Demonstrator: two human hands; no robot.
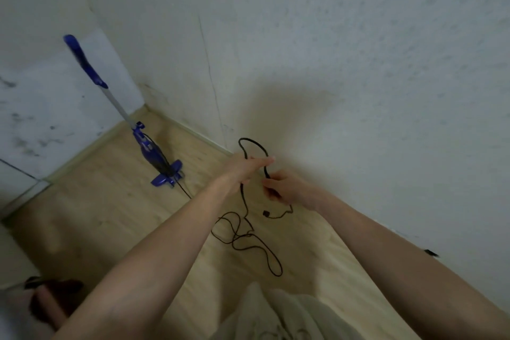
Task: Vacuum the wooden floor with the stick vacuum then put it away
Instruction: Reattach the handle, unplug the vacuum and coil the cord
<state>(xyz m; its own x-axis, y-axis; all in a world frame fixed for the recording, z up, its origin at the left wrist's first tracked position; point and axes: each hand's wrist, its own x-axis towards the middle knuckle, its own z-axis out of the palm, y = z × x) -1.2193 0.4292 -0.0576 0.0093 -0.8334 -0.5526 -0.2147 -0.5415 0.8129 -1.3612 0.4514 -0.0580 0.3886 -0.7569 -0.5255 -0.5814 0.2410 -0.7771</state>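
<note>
**Two hands, one cord, one vacuum**

One blue stick vacuum [154,146] stands upright in the corner on the pale wooden floor [110,215], its grey tube leaning toward rough white walls. One thin black cord [248,240] lies in loose loops. The left hand [242,168], fingers extended, has a loop draped over it; the right hand [284,188] pinches the cord.

Bare wooden floor [116,201] lies open leftward; tangled cord [248,240] and the wall [358,91] crowd the right.
</note>
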